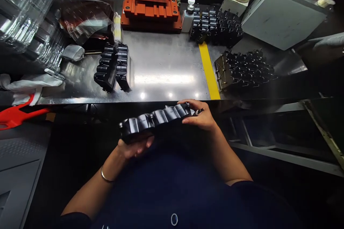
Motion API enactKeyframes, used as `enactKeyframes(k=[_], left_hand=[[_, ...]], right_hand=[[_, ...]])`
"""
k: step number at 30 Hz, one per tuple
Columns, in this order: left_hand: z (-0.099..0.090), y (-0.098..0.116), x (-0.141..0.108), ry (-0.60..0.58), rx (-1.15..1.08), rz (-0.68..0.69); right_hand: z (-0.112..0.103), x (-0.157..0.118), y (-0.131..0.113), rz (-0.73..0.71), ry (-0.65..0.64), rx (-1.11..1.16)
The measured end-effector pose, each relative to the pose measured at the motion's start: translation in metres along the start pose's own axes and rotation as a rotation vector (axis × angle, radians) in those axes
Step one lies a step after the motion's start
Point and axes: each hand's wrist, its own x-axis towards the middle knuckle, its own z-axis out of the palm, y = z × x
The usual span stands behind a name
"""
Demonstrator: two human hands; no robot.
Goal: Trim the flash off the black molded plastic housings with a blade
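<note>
I am holding one long black part [158,120] in both hands, and it is hanging in the air just on the near side of the shiny metal table [163,61]. My left hand [135,146] is holding its left end from below, with the fingers curling under it. My right hand [201,116] is pinching the right end, with the thumb on the near side and the fingers on the far side. A small dark bit is poking out by my right fingers, and I can't tell what it is. The part is slanting, with its bumpy side showing.

On the left of the table, two black pieces [106,66] are standing side by side. On the far side, an orange block [152,9] is sitting with a small bottle [187,19] just to its right. A yellow stripe [208,68] is running across the table toward the near edge. Right of it, a bunch of bumpy black pieces [249,68] is standing close together. A big grey box [285,10] is sitting at the far right.
</note>
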Motion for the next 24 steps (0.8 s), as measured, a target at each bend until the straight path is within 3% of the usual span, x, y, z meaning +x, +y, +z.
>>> enactKeyframes(k=[2,4,8,10,16,21,24], left_hand=[[0.000,-0.001,0.000,0.006,-0.052,0.090],[0.006,-0.003,0.000,0.013,-0.091,0.168],[0.021,-0.011,0.000,0.164,-0.204,0.228],[0.024,-0.013,-0.001,0.215,-0.241,0.238],[0.024,-0.009,-0.001,0.223,-0.362,0.135],[0.032,-0.006,0.003,0.304,-0.559,-0.097],[0.031,-0.009,0.003,0.295,-0.596,-0.122]], right_hand=[[0.008,-0.004,0.001,0.062,0.206,0.041],[0.021,-0.008,0.003,0.116,0.269,0.080],[0.042,-0.013,0.003,0.156,0.041,0.120],[0.043,-0.013,0.001,0.169,0.018,0.121],[0.036,-0.007,-0.005,0.126,0.011,0.076],[0.052,-0.011,-0.001,0.090,0.086,0.012],[0.056,-0.018,0.003,-0.017,0.122,-0.099]])
